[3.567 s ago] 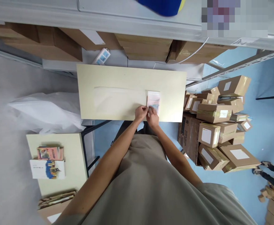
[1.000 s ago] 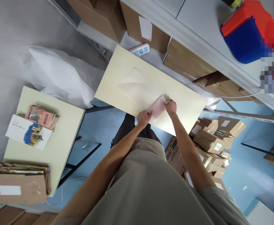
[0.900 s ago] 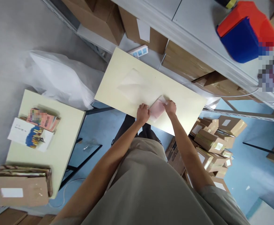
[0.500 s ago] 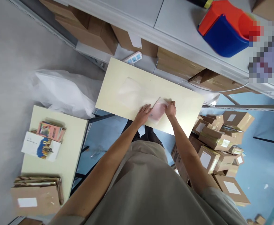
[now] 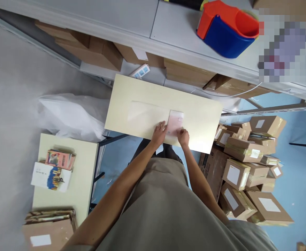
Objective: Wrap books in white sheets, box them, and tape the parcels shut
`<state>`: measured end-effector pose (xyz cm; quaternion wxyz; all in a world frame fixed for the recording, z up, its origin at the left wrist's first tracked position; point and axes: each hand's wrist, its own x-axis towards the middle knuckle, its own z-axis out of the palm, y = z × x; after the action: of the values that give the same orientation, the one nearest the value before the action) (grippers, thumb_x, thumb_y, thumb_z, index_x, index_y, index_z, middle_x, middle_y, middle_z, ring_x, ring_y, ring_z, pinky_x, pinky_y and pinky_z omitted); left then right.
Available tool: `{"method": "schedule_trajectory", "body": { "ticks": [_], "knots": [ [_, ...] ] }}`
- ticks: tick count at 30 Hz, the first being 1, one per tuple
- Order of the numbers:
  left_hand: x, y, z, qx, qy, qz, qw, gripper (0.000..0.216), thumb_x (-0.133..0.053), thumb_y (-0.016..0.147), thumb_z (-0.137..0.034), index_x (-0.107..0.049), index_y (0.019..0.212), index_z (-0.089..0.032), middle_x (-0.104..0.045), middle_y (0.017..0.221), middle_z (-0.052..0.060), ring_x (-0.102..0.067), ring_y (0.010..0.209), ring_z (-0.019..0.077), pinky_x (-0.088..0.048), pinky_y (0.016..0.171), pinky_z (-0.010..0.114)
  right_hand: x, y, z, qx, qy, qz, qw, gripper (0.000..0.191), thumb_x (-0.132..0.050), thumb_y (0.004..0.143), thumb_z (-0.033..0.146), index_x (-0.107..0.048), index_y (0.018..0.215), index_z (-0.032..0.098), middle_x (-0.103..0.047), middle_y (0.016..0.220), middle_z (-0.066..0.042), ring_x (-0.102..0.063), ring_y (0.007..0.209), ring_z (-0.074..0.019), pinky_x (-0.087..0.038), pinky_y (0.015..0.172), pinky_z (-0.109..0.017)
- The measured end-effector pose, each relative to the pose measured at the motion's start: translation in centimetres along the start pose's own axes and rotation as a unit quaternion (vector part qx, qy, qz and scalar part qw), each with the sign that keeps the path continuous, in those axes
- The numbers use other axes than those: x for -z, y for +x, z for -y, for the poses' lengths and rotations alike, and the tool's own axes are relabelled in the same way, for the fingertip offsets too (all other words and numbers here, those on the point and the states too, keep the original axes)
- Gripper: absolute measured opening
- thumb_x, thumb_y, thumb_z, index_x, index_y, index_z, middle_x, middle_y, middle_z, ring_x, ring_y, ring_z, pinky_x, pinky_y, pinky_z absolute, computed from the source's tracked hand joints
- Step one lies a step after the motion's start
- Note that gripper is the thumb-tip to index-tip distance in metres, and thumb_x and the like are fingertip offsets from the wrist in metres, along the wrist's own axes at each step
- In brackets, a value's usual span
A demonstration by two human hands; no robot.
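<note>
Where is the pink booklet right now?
Head view: the pink booklet lies flat on the cream table near its front edge, between the left hand and right hand, at the right end of a clear plastic sleeve.

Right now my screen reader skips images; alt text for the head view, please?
The left hand and right hand rest on a thin pink item lying flat on a cream table, beside a clear plastic sheet.

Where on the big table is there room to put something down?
Bare spots: the right end of the table, between the pink packet and the box pile, and the far strip behind the clear sheet. Near the left hand and right hand it is crowded.
</note>
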<state>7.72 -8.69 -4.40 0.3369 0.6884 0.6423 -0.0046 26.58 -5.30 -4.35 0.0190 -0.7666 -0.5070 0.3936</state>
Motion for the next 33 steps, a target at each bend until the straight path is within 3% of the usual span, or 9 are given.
{"method": "schedule_trajectory", "body": {
  "ticks": [7, 12, 15, 18, 22, 27, 33],
  "knots": [
    [1.6, 1.1, 1.3, -0.028, 0.018, 0.023, 0.999, 0.059, -0.055, 0.097, -0.01, -0.061, 0.155, -0.02, -0.042, 0.179, 0.016, -0.037, 0.167, 0.0332, -0.045, 0.128, 0.052, 0.7, -1.4, 1.5, 0.005, 0.028, -0.013, 0.999, 0.015, -0.067, 0.098, 0.038, -0.063, 0.098, 0.023, -0.082, 0.104, -0.012, -0.078, 0.1, -0.0296, -0.058, 0.091, -0.038],
    [3.6, 2.7, 3.2, -0.071, -0.014, 0.048, 0.996, 0.047, -0.059, 0.1, -0.015, -0.071, 0.145, -0.02, -0.061, 0.163, 0.015, -0.055, 0.154, 0.0297, -0.044, 0.132, 0.047, -0.3, -3.9, 4.8, 0.061, 0.032, -0.04, 0.997, 0.007, -0.056, 0.102, 0.031, -0.059, 0.104, 0.025, -0.08, 0.101, -0.009, -0.077, 0.096, -0.0289, -0.057, 0.087, -0.037],
    [5.0, 2.5, 6.0, -0.07, -0.016, 0.02, 0.997, 0.046, -0.053, 0.102, -0.014, -0.072, 0.143, -0.019, -0.064, 0.159, 0.015, -0.053, 0.156, 0.0294, -0.039, 0.136, 0.047, -2.0, -5.0, 7.8, 0.097, 0.007, -0.027, 0.995, 0.007, -0.054, 0.105, 0.029, -0.057, 0.11, 0.025, -0.078, 0.106, -0.01, -0.077, 0.098, -0.0278, -0.056, 0.086, -0.035],
    [6.5, 1.0, 10.2, -0.038, 0.004, -0.014, 0.999, 0.048, -0.052, 0.102, -0.017, -0.069, 0.148, -0.018, -0.053, 0.17, 0.015, -0.041, 0.165, 0.0323, -0.035, 0.139, 0.05, -4.4, -5.4, 11.1, 0.101, -0.035, 0.014, 0.994, 0.012, -0.053, 0.109, 0.03, -0.056, 0.119, 0.024, -0.077, 0.115, -0.01, -0.077, 0.099, -0.0275, -0.056, 0.086, -0.035],
    [8.3, -1.3, 15.9, -0.03, 0.016, 0.007, 0.999, 0.057, -0.05, 0.101, -0.017, -0.063, 0.156, -0.022, -0.044, 0.178, 0.011, -0.035, 0.169, 0.0295, -0.038, 0.138, 0.05, -8.3, -4.7, 14.4, 0.079, -0.121, 0.061, 0.988, 0.019, -0.051, 0.112, 0.029, -0.053, 0.131, 0.023, -0.073, 0.131, -0.015, -0.078, 0.106, -0.0297, -0.057, 0.084, -0.036],
    [9.8, -2.1, 19.5, -0.058, 0.003, 0.041, 0.997, 0.057, -0.044, 0.102, -0.014, -0.062, 0.156, -0.021, -0.042, 0.18, 0.007, -0.035, 0.169, 0.0218, -0.039, 0.136, 0.041, -11.4, -4.2, 14.7, 0.083, -0.165, 0.05, 0.982, 0.022, -0.046, 0.117, 0.031, -0.051, 0.136, 0.022, -0.068, 0.138, -0.017, -0.073, 0.119, -0.0295, -0.057, 0.085, -0.034],
    [11.2, -1.2, 21.6, -0.065, -0.052, 0.058, 0.995, 0.043, -0.05, 0.104, -0.021, -0.073, 0.141, -0.018, -0.057, 0.169, 0.011, -0.054, 0.157, 0.0269, -0.045, 0.132, 0.043, -11.3, -4.4, 14.0, 0.069, -0.167, 0.034, 0.983, 0.024, -0.053, 0.116, 0.038, -0.054, 0.134, 0.022, -0.067, 0.138, -0.015, -0.069, 0.12, -0.0285, -0.056, 0.086, -0.033]
  ]
}}
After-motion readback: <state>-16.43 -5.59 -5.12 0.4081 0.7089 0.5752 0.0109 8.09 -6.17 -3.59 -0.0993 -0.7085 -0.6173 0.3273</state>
